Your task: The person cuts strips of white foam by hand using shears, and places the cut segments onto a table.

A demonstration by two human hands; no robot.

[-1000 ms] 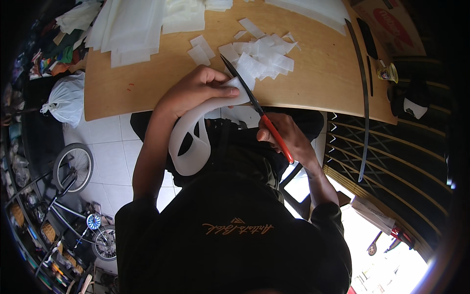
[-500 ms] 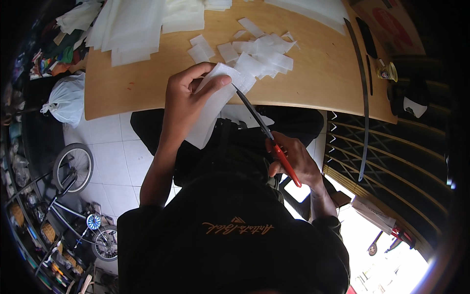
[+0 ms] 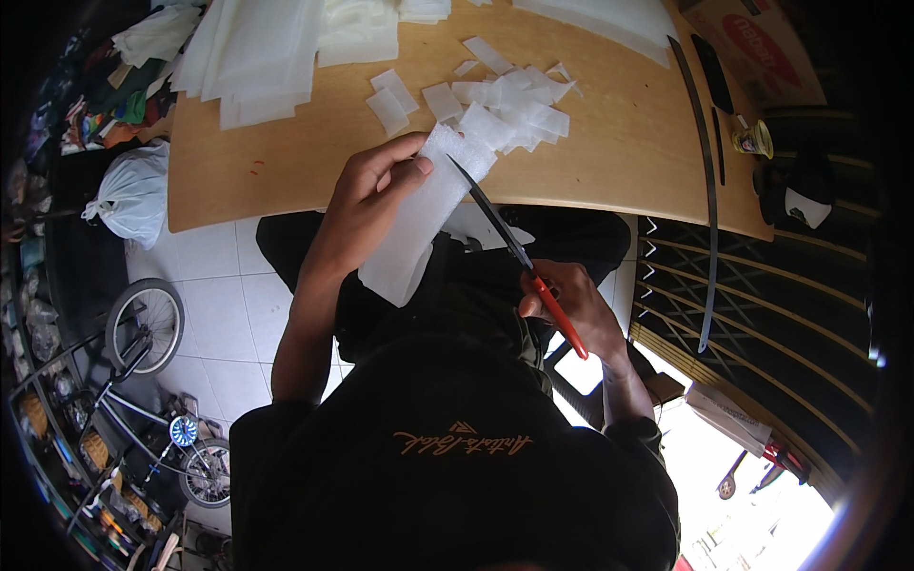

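Observation:
My left hand (image 3: pixel 367 205) pinches a white translucent strip (image 3: pixel 411 243) near its upper end, thumb on top. The strip slants down toward my lap, past the table's front edge, and looks like thin foam or plastic sheeting. In my right hand (image 3: pixel 581 300) is a pair of scissors (image 3: pixel 506 231) with red handles and dark blades. Their tips point up and left, at the strip's upper right edge; whether they touch it I cannot tell. Just beyond lies a loose heap of small white cut pieces (image 3: pixel 519 100).
Stacked white sheets (image 3: pixel 252 62) cover the far left of the wooden table (image 3: pixel 628 143). A long dark strip (image 3: pixel 709 190) overhangs the right edge, near a yellow cup (image 3: pixel 754 140) and a cardboard box (image 3: pixel 752 48). A white bag (image 3: pixel 129 195) and a bicycle (image 3: pixel 143 419) stand at left.
My left thumb and fingers have drawn back a little to the left along the strip. The strip's face has turned more toward view. The scissors have barely shifted.

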